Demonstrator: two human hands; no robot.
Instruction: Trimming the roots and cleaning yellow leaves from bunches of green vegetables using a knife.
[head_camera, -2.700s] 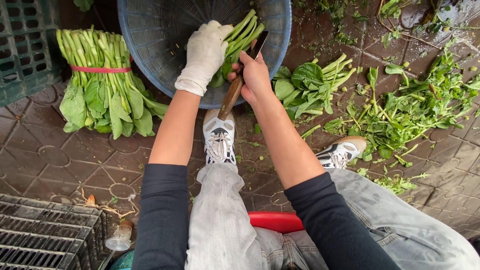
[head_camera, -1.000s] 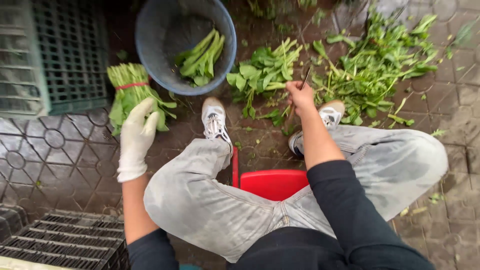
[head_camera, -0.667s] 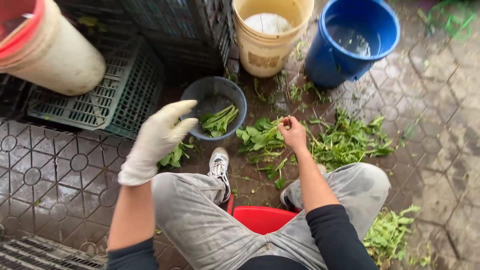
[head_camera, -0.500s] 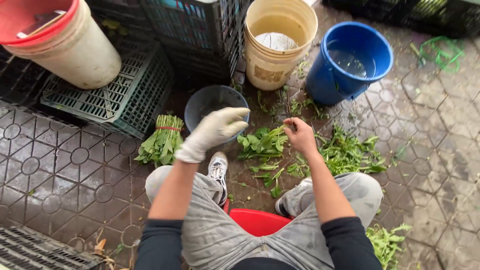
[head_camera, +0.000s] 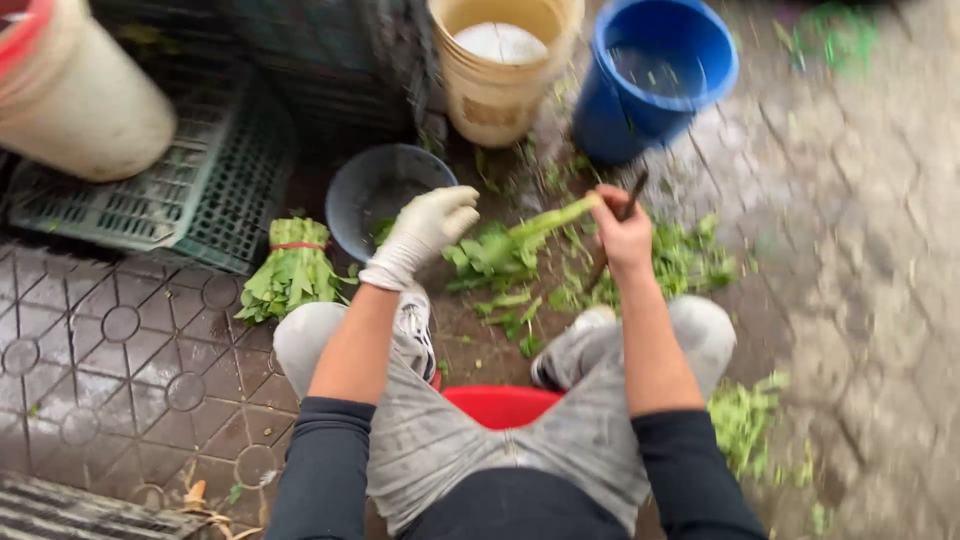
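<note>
Head view: we're now lifting a leafy stalk (head_camera: 520, 235) in our right hand (head_camera: 622, 228) beside the knife (head_camera: 628, 196), gloved left hand (head_camera: 425, 230) reaching in, fingers loosely spread.

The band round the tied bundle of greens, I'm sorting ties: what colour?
Red, on the bundle; head view, the only one.

We sit low over a floor of dark, wet paving tiles (head_camera: 120, 340) stamped with circles and hexagon lines, giving way at the right to paler grey paving (head_camera: 880, 250). At the upper left we see a green slatted plastic crate (head_camera: 170, 190) lying flat, with a cream plastic bucket with a red rim (head_camera: 70, 100) on it and dark stacked crates (head_camera: 320, 60) behind. Ahead stand a yellowish plastic bucket (head_camera: 500, 80) and a blue plastic bucket (head_camera: 650, 80). Another dark grating (head_camera: 60, 505) edges the lower left corner. Soft daylight falls evenly, without hard shadows.
</note>
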